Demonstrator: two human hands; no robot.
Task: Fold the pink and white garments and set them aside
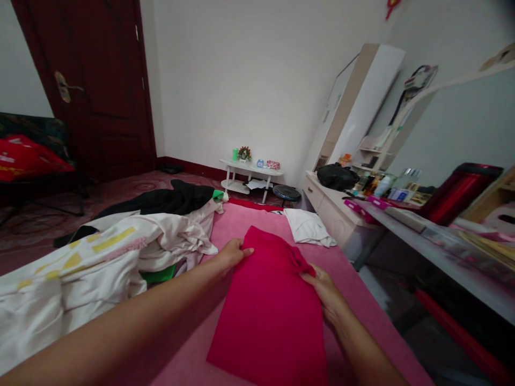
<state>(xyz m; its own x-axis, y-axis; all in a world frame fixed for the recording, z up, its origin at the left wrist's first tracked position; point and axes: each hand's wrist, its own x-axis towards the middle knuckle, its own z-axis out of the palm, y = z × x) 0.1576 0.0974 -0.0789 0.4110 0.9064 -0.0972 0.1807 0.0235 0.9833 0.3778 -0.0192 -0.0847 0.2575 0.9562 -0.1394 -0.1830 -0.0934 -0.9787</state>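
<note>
A folded crimson cloth lies flat on the pink bed cover in front of me. My left hand pinches the cloth's far left corner, fingers closed on the edge. My right hand grips the cloth's right edge, where the fabric bunches up slightly. Both arms reach forward from the bottom of the head view.
A heap of white and yellow bedding with black clothing lies to my left. A folded white garment sits further up the bed. A cluttered dresser and desk stand at the right, a small white table by the far wall.
</note>
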